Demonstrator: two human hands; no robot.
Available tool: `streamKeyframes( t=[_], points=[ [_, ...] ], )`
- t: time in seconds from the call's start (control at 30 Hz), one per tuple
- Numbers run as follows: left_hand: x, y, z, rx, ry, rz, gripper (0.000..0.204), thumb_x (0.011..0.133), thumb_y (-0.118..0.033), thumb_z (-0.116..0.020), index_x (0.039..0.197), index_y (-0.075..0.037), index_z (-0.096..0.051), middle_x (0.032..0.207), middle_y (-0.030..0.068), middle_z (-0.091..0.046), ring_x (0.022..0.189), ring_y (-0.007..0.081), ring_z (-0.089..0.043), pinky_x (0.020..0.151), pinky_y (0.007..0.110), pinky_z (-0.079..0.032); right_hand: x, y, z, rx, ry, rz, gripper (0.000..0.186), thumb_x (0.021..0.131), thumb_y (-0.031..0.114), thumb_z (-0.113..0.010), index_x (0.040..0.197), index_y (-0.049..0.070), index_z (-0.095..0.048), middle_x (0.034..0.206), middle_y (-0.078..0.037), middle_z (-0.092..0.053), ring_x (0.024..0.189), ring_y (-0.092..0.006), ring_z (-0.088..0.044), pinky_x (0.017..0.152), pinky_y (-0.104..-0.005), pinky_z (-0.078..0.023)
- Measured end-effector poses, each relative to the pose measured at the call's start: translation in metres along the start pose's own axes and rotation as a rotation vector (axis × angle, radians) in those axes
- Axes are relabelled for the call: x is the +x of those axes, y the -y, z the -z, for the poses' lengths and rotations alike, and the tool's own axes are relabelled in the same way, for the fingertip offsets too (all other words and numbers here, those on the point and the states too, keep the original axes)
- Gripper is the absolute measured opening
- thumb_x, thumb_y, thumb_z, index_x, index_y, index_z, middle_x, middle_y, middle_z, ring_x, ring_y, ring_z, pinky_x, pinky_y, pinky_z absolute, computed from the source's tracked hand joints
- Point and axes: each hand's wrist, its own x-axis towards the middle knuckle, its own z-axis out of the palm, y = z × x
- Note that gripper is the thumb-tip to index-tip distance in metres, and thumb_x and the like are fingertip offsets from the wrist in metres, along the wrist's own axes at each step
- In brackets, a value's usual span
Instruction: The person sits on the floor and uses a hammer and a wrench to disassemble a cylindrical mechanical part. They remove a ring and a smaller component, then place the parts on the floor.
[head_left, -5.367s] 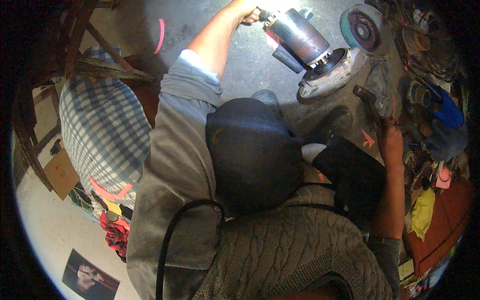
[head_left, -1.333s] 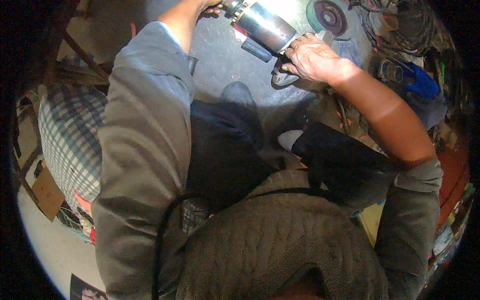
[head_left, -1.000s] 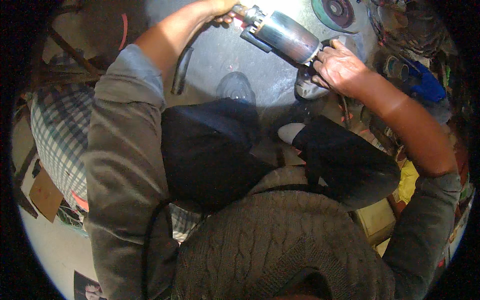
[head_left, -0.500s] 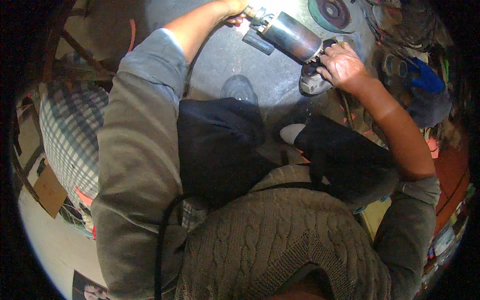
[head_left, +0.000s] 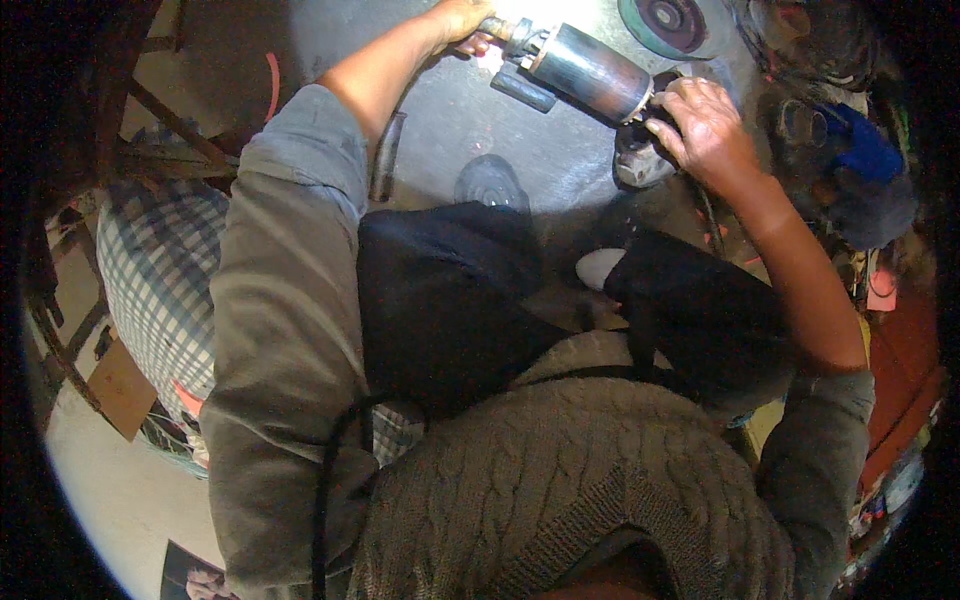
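A starter motor (head_left: 592,72), a shiny metal cylinder with a smaller dark cylinder along its side, lies at a slant over the grey work surface. Around the narrow shaft end at its upper left, my left hand (head_left: 462,24) is closed. My right hand (head_left: 708,128) is at the opposite end, its fingers and thumb curled against a dark part at the rim; the fingertips are partly hidden. Just below that hand sits a rounded grey metal piece (head_left: 642,165). Beyond the motor lies a round green and dark disc (head_left: 665,22).
A dark rod (head_left: 388,157) lies beside my left forearm. Tangled cables (head_left: 810,50) and a blue item (head_left: 858,148) crowd the right side. A checked cloth (head_left: 165,270) is at the left. My dark shoe (head_left: 490,182) rests near the surface's front.
My right hand has shifted slightly right, its thumb now a little apart from the motor's end. The whole view has moved slightly, and the dark rod has come out from behind my left arm.
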Motion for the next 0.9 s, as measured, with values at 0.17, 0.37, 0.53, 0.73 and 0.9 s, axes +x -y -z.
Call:
streamKeyframes(
  t=[0.17,0.37,0.53,0.73,0.9],
  points=[
    [-0.009,-0.002,0.011,-0.065,0.03,-0.047,0.039,0.105,-0.035,-0.052,0.116,-0.001,-0.068,0.093,0.0117,-0.078,0.061,0.0144,-0.064,0.046,0.028,-0.051,-0.027,-0.017,0.029,0.056,-0.015,-0.122,0.026,0.09,0.022,-0.072,0.111,0.006,-0.069,0.115,-0.016,-0.067,0.114,-0.0356,-0.062,0.102,-0.0455,-0.048],
    [-0.038,0.007,0.056,0.067,-0.189,-0.084,0.04,0.098,-0.043,-0.068,0.112,-0.006,-0.063,0.094,0.0051,-0.068,0.076,0.0164,-0.069,0.06,0.029,-0.056,-0.122,-0.098,0.006,0.072,-0.121,-0.695,0.031,0.098,0.023,-0.066,0.127,0.011,-0.066,0.122,-0.02,-0.067,0.114,-0.0412,-0.064,0.098,-0.0489,-0.051],
    [-0.045,0.007,0.059,0.305,-0.397,-0.066,0.037,0.103,-0.036,-0.063,0.12,-0.003,-0.062,0.101,0.0089,-0.071,0.09,0.0198,-0.072,0.071,0.033,-0.058,-0.202,-0.125,-0.091,0.083,0.472,-0.845,0.06,0.093,0.041,-0.07,0.143,0.009,-0.055,0.126,-0.027,-0.066,0.114,-0.0401,-0.066,0.098,-0.0501,-0.051],
    [-0.022,-0.011,0.027,0.46,-0.455,-0.488,0.045,0.096,-0.033,-0.07,0.123,0.003,-0.064,0.117,0.0174,-0.071,0.106,0.0256,-0.066,0.098,0.038,-0.051,-0.218,-0.106,-0.153,0.268,0.866,-0.931,0.046,0.09,0.03,-0.067,0.125,0.002,-0.061,0.113,-0.028,-0.069,0.112,-0.0415,-0.067,0.096,-0.0512,-0.052],
    [-0.019,-0.002,0.045,0.532,-0.357,-0.676,0.051,0.101,-0.038,-0.066,0.133,0.0,-0.059,0.118,0.0147,-0.07,0.109,0.0229,-0.067,0.095,0.037,-0.053,-0.2,-0.078,-0.149,0.088,0.52,-0.866,0.024,0.091,0.016,-0.056,0.107,0.0,-0.064,0.107,-0.027,-0.07,0.104,-0.0451,-0.068,0.091,-0.0527,-0.055]
  ],
)
